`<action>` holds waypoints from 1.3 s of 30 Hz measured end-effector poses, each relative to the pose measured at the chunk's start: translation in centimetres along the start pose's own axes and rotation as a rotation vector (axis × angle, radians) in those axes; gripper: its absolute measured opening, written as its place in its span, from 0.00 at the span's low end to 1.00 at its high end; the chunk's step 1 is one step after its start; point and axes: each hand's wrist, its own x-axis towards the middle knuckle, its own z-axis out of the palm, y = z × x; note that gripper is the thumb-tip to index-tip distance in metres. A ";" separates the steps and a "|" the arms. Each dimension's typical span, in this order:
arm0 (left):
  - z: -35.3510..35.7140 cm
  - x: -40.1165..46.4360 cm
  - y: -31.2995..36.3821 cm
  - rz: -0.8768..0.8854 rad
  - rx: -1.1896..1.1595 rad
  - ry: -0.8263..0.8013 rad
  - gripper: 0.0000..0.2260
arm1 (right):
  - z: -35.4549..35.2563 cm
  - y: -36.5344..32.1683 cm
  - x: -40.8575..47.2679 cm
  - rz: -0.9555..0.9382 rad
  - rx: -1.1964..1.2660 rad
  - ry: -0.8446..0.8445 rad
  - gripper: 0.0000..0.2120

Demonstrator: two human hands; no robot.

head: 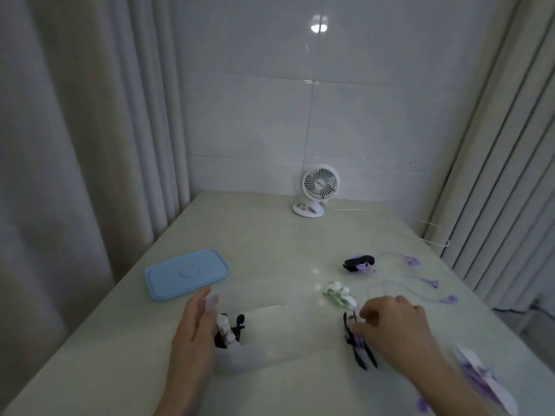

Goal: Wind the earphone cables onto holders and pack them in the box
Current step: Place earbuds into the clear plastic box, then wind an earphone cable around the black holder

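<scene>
Down on the pale green counter (270, 244), a clear plastic box (264, 331) lies between the hands. Against its near-left wall the left hand (195, 328) rests open, fingers straight; inside that end sits a white holder wound with black earphones (229, 330). Right of the box, the right hand (393, 322) pinches a black earphone bundle (359, 346). Beyond the box lie a blue lid (186, 273), a green-white wound set (339, 294), loose purple earphones (432, 283) and a white fan (318, 190). Blurred purple-white pieces (486, 382) sit cut off, far right.

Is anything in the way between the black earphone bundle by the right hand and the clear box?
Nothing visible. Bare table lies between the black earphone bundle at the right hand and the clear box, whose blue lid lies off to the side.
</scene>
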 end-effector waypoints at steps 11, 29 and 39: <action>0.6 0.0 0.8 -0.020 -0.117 0.068 0.12 | 0.9 -2.0 -1.5 -0.010 -0.194 -0.004 0.13; 0.2 0.1 0.2 0.013 -0.065 0.104 0.08 | -1.0 -12.7 -0.3 -0.135 0.834 -0.032 0.05; 0.3 0.1 0.0 0.051 -0.029 0.092 0.09 | 0.9 -14.0 0.2 -0.154 0.783 -0.166 0.09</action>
